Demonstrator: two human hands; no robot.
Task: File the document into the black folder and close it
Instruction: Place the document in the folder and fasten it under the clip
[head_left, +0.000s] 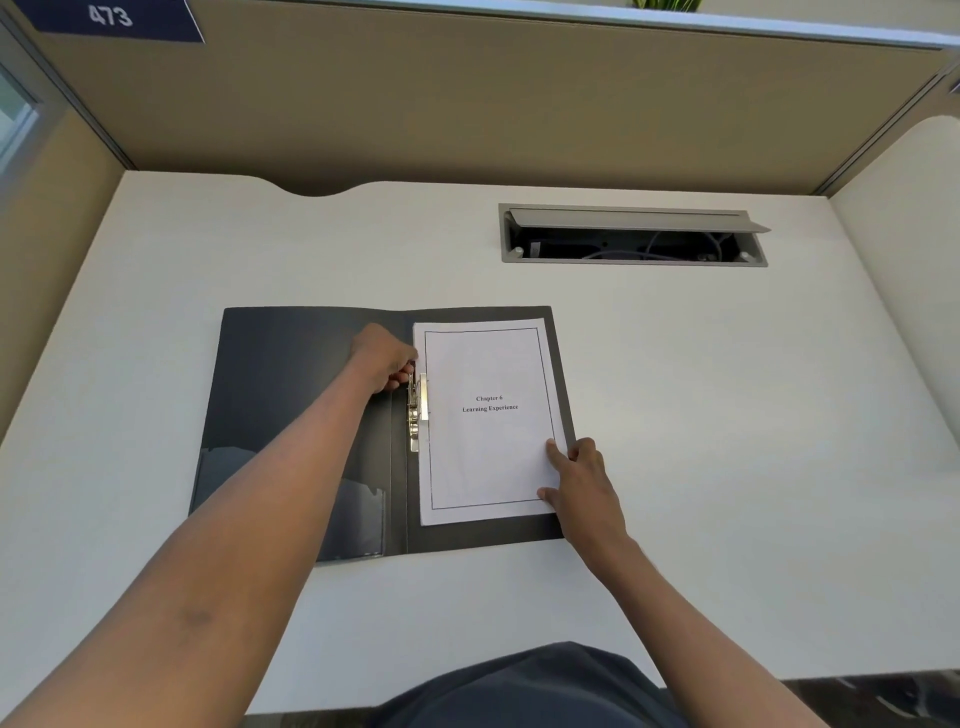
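The black folder (270, 395) lies open flat on the white desk. A white document (488, 447) headed "Chapter 6 Learning Experience" rests on its right half, its left edge under the metal clip (417, 410) by the spine. My left hand (383, 361) is closed around the upper end of that clip's lever. My right hand (582, 483) presses with spread fingers on the document's lower right edge, holding it flat. A clear pocket sits on the folder's left inner cover, partly hidden by my left forearm.
The white desk (727, 415) is enclosed by beige partition walls at the back and sides. A grey cable tray (631, 236) with its lid raised is recessed in the desk behind the folder, to the right. My lap shows at the front edge.
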